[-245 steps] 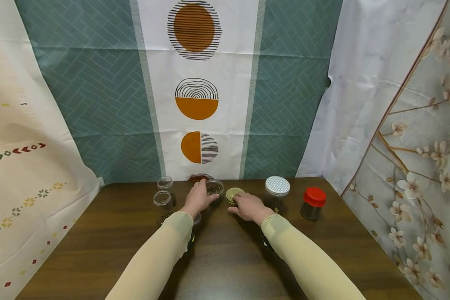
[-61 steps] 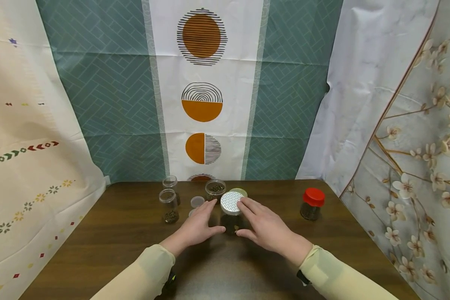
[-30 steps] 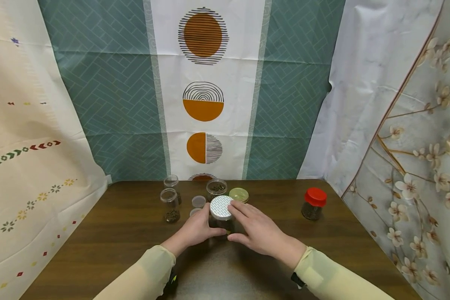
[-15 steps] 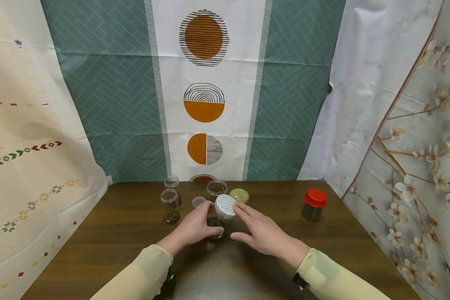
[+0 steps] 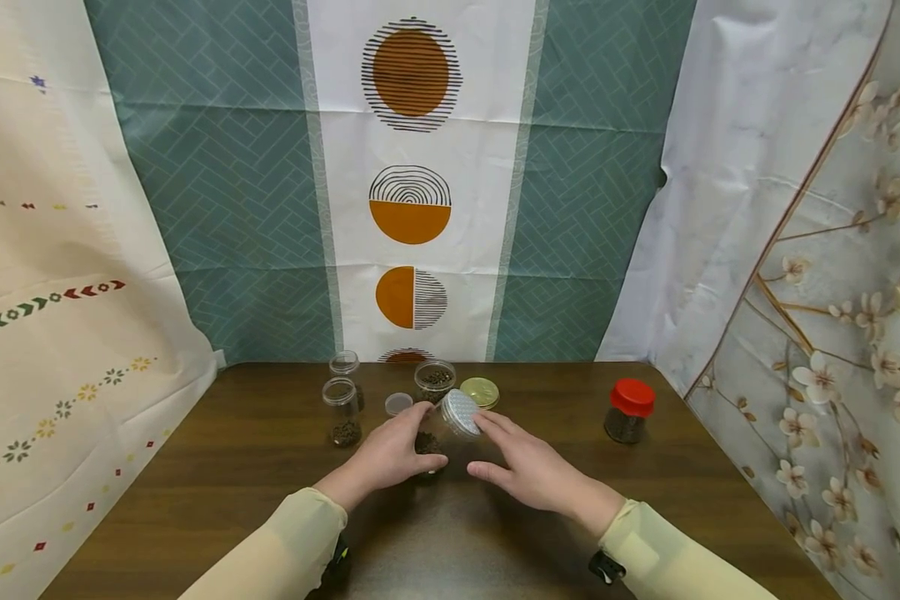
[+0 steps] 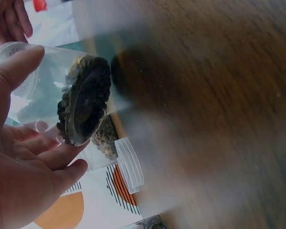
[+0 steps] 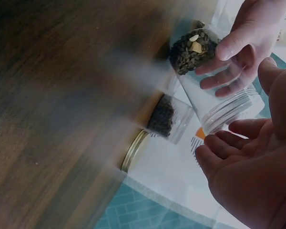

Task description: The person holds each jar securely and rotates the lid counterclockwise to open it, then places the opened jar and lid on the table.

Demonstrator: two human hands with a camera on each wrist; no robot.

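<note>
My left hand [image 5: 390, 450] grips a clear plastic jar [image 6: 47, 76] round its body, fingers and thumb on opposite sides. Tilted to the right, the jar shows its underside in the left wrist view. Dark dried bits with a few pale pieces [image 7: 196, 46] lie at its bottom. A silvery-white patterned lid [image 5: 461, 412] caps it. Close to that lid is my right hand [image 5: 528, 467], its fingers extended and thumb apart; whether the fingertips touch the lid is hard to tell. The right palm [image 7: 262, 186] shows bare in the right wrist view.
Behind the held jar stand a lidless round jar [image 5: 434, 377] of dark bits and a gold lid [image 5: 479, 391]. Two lidless clear jars [image 5: 341, 408] are at left, near a small translucent lid [image 5: 398, 404]. A red-lidded jar [image 5: 629, 410] stands at right on the wooden table [image 5: 217, 467].
The patterned-lid jar went from the right of the table to the middle. My left hand took hold of it and tipped it rightward; my right hand drew slightly right.
</note>
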